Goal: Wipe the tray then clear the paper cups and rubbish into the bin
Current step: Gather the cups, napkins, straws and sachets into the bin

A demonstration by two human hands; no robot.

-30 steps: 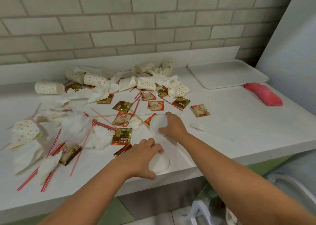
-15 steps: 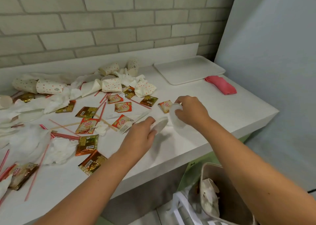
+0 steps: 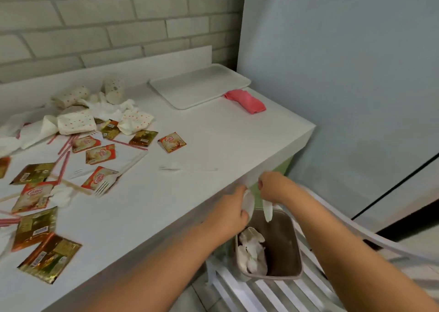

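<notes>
Now both hands off bench (image 3: 213, 145) near right edge, above bin (image 3: 285, 245). Left hand (image 3: 231, 210) grip curled round white lid (image 3: 249, 203), lid on edge. Right hand (image 3: 273, 188) grip pinching second white lid (image 3: 268, 210), dangling over bin mouth. Crumpled paper (image 3: 251, 250) inside bin. Tray (image 3: 199, 86) far right on bench, pink cloth (image 3: 245, 101) just beside. Paper cups (image 3: 114, 89), sachets (image 3: 172, 142), straws (image 3: 64, 162), fork (image 3: 107, 183) strewn left.

Left hand (image 3: 231, 210), right hand (image 3: 273, 188) now off table (image 3: 213, 133), over bin (image 3: 286, 240), carrying white lids (image 3: 249, 203) (right's dangling).
</notes>
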